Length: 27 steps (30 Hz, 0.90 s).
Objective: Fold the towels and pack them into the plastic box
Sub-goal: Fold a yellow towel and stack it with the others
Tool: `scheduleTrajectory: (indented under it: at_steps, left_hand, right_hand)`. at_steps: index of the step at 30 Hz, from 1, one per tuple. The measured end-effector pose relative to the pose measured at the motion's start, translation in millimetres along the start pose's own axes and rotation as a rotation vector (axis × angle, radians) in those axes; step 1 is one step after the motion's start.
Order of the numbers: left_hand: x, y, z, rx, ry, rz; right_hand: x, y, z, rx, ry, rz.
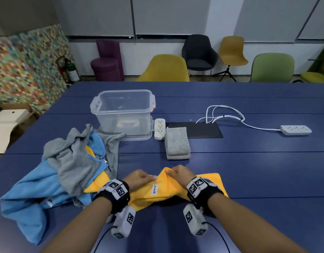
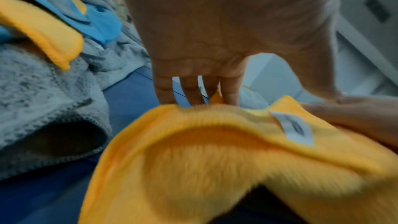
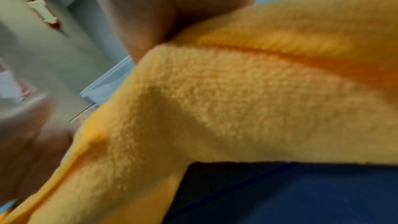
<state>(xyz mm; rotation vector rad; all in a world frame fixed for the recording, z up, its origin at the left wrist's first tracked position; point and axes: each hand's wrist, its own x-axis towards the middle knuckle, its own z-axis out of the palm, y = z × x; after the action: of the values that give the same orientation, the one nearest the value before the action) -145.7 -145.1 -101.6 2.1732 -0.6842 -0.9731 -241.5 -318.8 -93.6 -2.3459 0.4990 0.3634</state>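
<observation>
Both hands meet over the yellow towel at the near edge of the desk. The right hand pinches a raised peak of the cloth; the left hand has its fingers fairly straight, tips down on the towel's edge, and the wrist view is too blurred to show whether the thumb pinches, so I cannot tell its grip for certain.

The towel is bunched and creased, with its label face up. If the fold is made from this state, the wrinkles are likely to be trapped and the edges will not line up.

The left side of the towel lies just beside the heap of grey and blue towels, and another yellow piece pokes out from under that heap. A wide sweep could drag the heap along or tangle the two.

Part of the towel sits close to the near desk edge, so a loose pinch could let it slide off.

The box stands open and empty at the far left, with one folded grey towel to its right, beside a power strip which a careless reach could knock.
</observation>
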Motion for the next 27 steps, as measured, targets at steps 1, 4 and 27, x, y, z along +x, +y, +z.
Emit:
scheduleTrajectory:
  at_steps: [1, 4, 27]
  left_hand:
    - [-1.9, 0.3, 2.1, 0.084, -0.079, 0.044]
    - [-1.2, -10.4, 14.6, 0.503, -0.172, 0.061]
    - [6.0, -9.7, -1.3, 0.181, -0.023, 0.025]
  right_hand:
    - [4.6, 1.8, 1.2, 0.015, 0.004, 0.043]
    - [15.9, 0.7, 4.3, 0.051, -0.018, 0.146]
    - [7.8, -15.1, 10.1, -0.363, -0.121, -0.359]
